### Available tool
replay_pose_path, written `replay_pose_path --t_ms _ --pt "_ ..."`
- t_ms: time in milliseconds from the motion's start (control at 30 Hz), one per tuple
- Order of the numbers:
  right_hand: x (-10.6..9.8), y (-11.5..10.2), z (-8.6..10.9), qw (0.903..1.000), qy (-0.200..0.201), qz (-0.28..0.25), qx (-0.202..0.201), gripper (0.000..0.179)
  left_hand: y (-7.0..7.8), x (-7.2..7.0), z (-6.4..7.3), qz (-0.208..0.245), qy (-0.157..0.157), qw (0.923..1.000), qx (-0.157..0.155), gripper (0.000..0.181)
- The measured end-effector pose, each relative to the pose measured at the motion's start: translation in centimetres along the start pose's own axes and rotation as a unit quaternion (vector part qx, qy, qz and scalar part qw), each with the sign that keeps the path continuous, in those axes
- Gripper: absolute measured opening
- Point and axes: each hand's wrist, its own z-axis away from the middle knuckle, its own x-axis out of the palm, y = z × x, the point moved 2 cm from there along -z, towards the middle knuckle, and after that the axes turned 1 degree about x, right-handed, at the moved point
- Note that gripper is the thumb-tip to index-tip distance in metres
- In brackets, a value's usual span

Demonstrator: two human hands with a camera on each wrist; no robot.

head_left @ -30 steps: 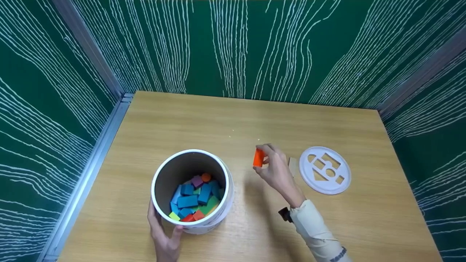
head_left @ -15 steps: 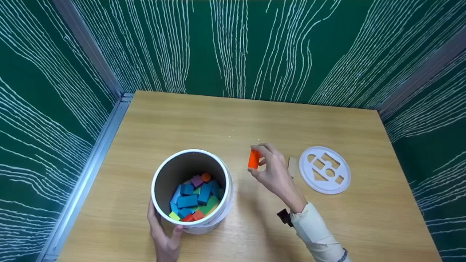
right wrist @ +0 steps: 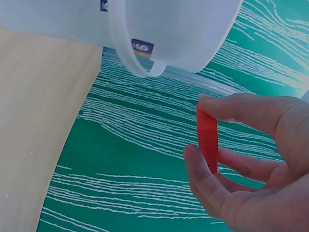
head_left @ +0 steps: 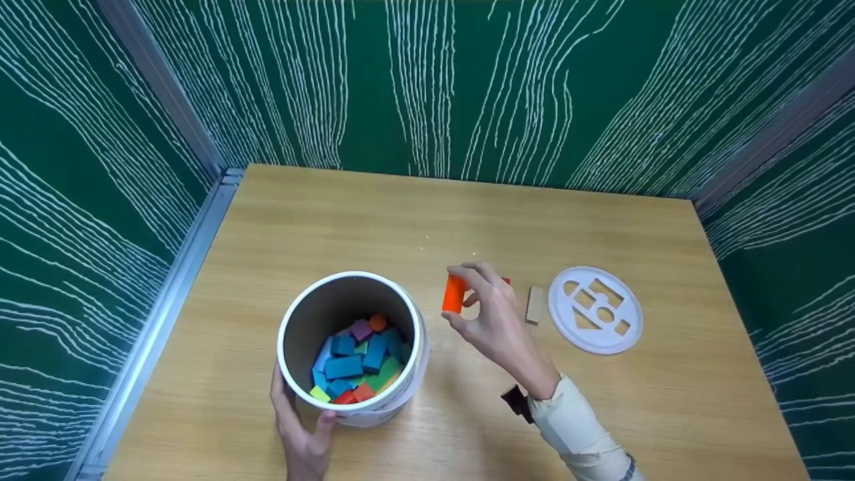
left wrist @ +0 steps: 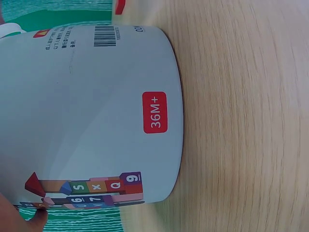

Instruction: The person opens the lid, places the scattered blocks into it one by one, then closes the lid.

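Observation:
My left hand (head_left: 300,434) holds the near left side of a white toy-block bucket (head_left: 418,334), thumb at its rim. Inside lie blue blocks (head_left: 344,367), a purple block (head_left: 361,330), an orange round block (head_left: 378,323) and several green, red and yellow ones. Printed labels and a barcode show on the bucket wall (left wrist: 96,106) in the left wrist view. Between thumb and fingertips, my right hand (head_left: 497,321) pinches an orange-red block (head_left: 453,294) right of the bucket. The right wrist view shows this block (right wrist: 207,137) edge-on, below the bucket's white handle (right wrist: 128,53).
A white round lid (head_left: 611,342) with shaped cutouts lies on the wooden table (head_left: 467,214) at the right. Beside it is a plain wooden block (head_left: 534,305). A red piece (head_left: 506,280) peeks out behind my right hand. Green walls with white lines enclose the table.
My right hand has moved left toward the bucket with the orange-red block, uncovering more of the plain wooden block and a bit of the red piece. My left hand and the bucket stay put.

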Motion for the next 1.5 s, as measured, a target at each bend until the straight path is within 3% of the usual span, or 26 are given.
replay_pose_path --t_ms 167,433,800,1167,1500 --pt "0.1 -0.9 0.1 0.9998 -0.009 -0.004 -0.016 0.055 -0.3 -0.1 0.0 0.027 0.000 0.9993 0.028 0.087" --pt "0.3 -2.0 0.3 0.9988 -0.037 -0.019 -0.025 0.056 -0.2 -0.1 0.0 0.022 -0.007 0.9997 0.009 0.088" --pt "0.9 -3.2 0.5 0.9971 -0.067 -0.020 -0.030 0.058 -0.2 -0.1 0.0 0.013 -0.005 0.9998 0.011 0.087" --pt "1.8 -4.5 0.8 0.9930 -0.096 -0.031 -0.061 0.056 -0.1 -0.1 0.0 0.014 -0.007 0.9999 0.003 0.088" --pt "2.9 -5.3 1.2 0.9903 -0.128 -0.009 -0.054 0.057 0.0 0.0 0.0 0.003 -0.007 0.9999 -0.011 0.089"
